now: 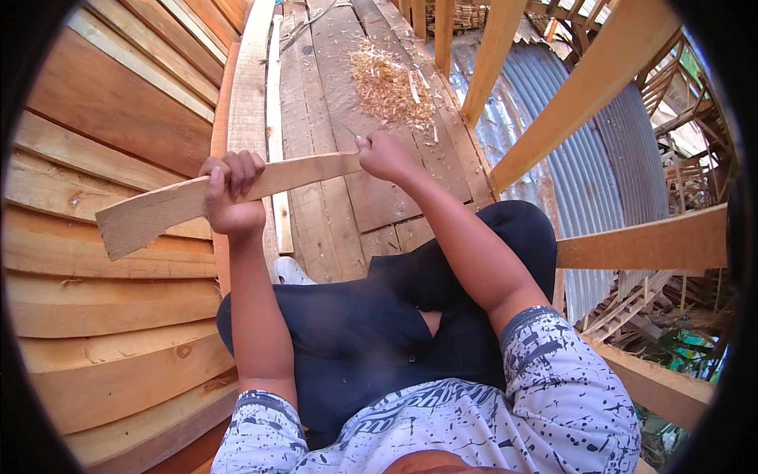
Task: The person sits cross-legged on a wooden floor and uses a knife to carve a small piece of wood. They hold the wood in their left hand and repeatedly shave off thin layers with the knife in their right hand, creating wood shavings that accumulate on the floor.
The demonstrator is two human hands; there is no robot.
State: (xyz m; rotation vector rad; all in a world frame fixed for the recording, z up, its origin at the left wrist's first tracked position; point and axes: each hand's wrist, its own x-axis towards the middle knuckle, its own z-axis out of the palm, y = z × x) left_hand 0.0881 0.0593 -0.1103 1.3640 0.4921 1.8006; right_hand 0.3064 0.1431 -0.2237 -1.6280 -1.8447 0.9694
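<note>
A long flat piece of wood (304,171), broad at its left end and narrower toward the right, is held crosswise above my lap. Around its middle-left part, the fingers of my left hand (234,193) are wrapped over the top edge. My right hand (384,156) is closed in a fist at the narrow right end, which disappears into it. Whether that fist also holds something small and thin cannot be made out. Below the wood are my crossed legs in dark trousers (339,316).
Wood shavings (387,83) lie heaped on the plank floor (316,118) ahead. A wall of overlapping boards (118,308) rises close on my left. Wooden posts (584,95) line the right edge, with corrugated metal sheets (584,166) beyond them. A pale strip (275,118) runs along the floor.
</note>
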